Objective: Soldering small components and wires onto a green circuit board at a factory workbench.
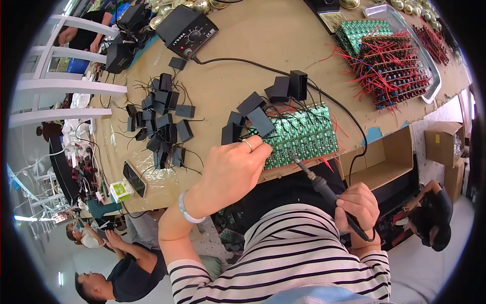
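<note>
My right hand (360, 205) is wrapped round the dark handle of a soldering iron (322, 187). The iron's tip points up and left at the near part of a green circuit board panel (309, 133), on or just above it. At the panel's left near corner, the fingers of my left hand (235, 164) are pinched together; whatever they hold is hidden. Black rectangular boxes (259, 120) with thin dark wires stand along the panel's far and left edges, several of the wires running onto it. Red wires stick out at its sides.
The iron's cable runs to a black soldering station (187, 31) at the back. Loose black boxes (163, 114) with wires lie left. A metal tray (433, 76) and stacked boards with red wires (387, 71) are far right. A phone (134, 178) lies near left. Other people sit nearby.
</note>
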Demonstrator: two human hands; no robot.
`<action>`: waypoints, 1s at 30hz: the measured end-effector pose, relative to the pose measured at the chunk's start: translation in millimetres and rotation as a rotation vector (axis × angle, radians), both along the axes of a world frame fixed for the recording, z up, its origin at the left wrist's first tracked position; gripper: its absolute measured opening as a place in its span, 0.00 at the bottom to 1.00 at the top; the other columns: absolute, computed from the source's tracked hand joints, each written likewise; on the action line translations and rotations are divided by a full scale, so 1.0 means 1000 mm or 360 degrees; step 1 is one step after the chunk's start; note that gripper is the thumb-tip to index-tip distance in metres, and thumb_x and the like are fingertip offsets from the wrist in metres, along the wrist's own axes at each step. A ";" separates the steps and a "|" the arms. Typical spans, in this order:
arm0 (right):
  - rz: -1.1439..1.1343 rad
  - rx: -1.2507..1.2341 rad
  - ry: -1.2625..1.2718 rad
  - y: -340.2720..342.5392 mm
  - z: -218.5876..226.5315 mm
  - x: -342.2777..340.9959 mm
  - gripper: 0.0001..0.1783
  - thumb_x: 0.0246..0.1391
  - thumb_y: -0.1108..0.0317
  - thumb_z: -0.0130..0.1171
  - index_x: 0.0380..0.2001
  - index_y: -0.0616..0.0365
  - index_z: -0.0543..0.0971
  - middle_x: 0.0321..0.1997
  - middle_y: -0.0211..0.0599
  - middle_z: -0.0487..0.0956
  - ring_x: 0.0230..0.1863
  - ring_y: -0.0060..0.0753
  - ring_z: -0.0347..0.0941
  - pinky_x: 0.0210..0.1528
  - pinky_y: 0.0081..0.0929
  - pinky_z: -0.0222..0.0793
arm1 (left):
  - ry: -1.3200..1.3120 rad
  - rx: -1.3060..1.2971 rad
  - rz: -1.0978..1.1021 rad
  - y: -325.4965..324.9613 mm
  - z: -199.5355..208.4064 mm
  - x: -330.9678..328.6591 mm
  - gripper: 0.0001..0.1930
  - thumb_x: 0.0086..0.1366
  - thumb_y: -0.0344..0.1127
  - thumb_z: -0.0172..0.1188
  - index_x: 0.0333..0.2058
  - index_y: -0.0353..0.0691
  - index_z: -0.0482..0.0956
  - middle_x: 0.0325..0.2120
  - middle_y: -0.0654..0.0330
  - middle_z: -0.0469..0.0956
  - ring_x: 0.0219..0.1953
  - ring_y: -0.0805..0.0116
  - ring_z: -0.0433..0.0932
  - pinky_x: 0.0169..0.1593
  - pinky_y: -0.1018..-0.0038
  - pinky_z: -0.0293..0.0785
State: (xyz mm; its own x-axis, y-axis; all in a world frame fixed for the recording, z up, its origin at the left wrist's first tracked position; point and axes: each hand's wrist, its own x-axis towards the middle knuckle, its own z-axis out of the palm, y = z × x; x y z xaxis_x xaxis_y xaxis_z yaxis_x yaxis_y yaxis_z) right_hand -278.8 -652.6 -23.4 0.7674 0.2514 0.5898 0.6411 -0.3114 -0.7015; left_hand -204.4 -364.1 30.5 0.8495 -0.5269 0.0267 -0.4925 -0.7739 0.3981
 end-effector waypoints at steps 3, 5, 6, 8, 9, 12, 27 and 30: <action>0.0033 0.0023 -0.0009 0.003 -0.005 0.007 0.14 0.39 0.83 0.67 0.34 0.63 0.80 0.29 0.40 0.81 0.25 0.39 0.77 0.30 0.32 0.75 | 0.0001 0.0055 -0.0005 -0.004 -0.002 0.004 0.04 0.60 0.27 0.64 0.35 0.40 0.82 0.28 0.61 0.79 0.25 0.58 0.81 0.27 0.66 0.75; 0.0045 0.0015 -0.0009 0.005 -0.007 0.011 0.14 0.39 0.83 0.67 0.34 0.63 0.80 0.29 0.39 0.81 0.25 0.39 0.77 0.30 0.32 0.75 | 0.0095 0.0142 -0.0008 -0.007 -0.002 0.006 0.04 0.61 0.27 0.63 0.35 0.39 0.81 0.28 0.60 0.79 0.26 0.56 0.81 0.27 0.65 0.76; 0.0054 0.0003 -0.0010 0.006 -0.008 0.012 0.14 0.39 0.83 0.68 0.34 0.63 0.80 0.29 0.39 0.81 0.25 0.39 0.77 0.30 0.31 0.75 | 0.0096 0.0142 -0.0009 -0.006 -0.006 0.008 0.04 0.61 0.27 0.63 0.35 0.39 0.81 0.28 0.60 0.79 0.26 0.56 0.81 0.27 0.65 0.76; 0.0088 0.0019 -0.0016 0.010 -0.009 0.013 0.14 0.39 0.82 0.68 0.34 0.63 0.80 0.29 0.39 0.81 0.25 0.38 0.77 0.30 0.31 0.75 | 0.0119 0.0102 0.0057 -0.002 -0.013 0.007 0.03 0.62 0.28 0.62 0.35 0.39 0.80 0.27 0.59 0.79 0.25 0.55 0.80 0.27 0.64 0.76; 0.0115 0.0028 -0.0021 0.011 -0.009 0.014 0.14 0.39 0.82 0.68 0.34 0.63 0.81 0.30 0.39 0.81 0.25 0.38 0.77 0.30 0.31 0.75 | 0.0119 0.0109 0.0067 -0.001 -0.011 0.004 0.03 0.62 0.28 0.62 0.35 0.39 0.80 0.27 0.59 0.79 0.25 0.55 0.80 0.27 0.64 0.76; 0.0092 -0.0002 -0.0011 0.012 -0.009 0.014 0.14 0.39 0.82 0.68 0.34 0.63 0.81 0.30 0.38 0.81 0.25 0.38 0.77 0.30 0.31 0.75 | 0.0113 0.0062 0.0047 -0.001 -0.016 0.005 0.03 0.62 0.28 0.62 0.35 0.38 0.80 0.25 0.58 0.79 0.25 0.55 0.80 0.27 0.64 0.75; 0.0214 -0.0241 -0.0254 0.015 -0.002 0.020 0.11 0.40 0.81 0.66 0.31 0.64 0.80 0.29 0.40 0.80 0.23 0.33 0.75 0.28 0.27 0.74 | 0.0016 -0.0044 0.0113 -0.004 -0.016 0.001 0.02 0.60 0.26 0.64 0.32 0.37 0.80 0.23 0.58 0.76 0.21 0.57 0.77 0.23 0.67 0.72; 0.0239 -0.0350 -0.0525 0.018 -0.002 0.021 0.09 0.41 0.80 0.64 0.30 0.64 0.79 0.28 0.40 0.80 0.22 0.31 0.74 0.27 0.26 0.73 | -0.0012 -0.0026 0.0115 -0.006 -0.017 0.000 0.03 0.58 0.26 0.64 0.31 0.37 0.79 0.23 0.58 0.76 0.20 0.57 0.77 0.23 0.67 0.72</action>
State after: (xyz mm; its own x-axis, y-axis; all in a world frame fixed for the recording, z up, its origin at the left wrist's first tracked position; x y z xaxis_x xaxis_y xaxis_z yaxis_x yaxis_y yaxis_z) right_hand -257.9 -635.0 -25.5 0.4915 0.4934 0.7176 0.8699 -0.3166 -0.3781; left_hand -204.8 -370.2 13.6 0.8851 -0.4635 0.0417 -0.4386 -0.8010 0.4074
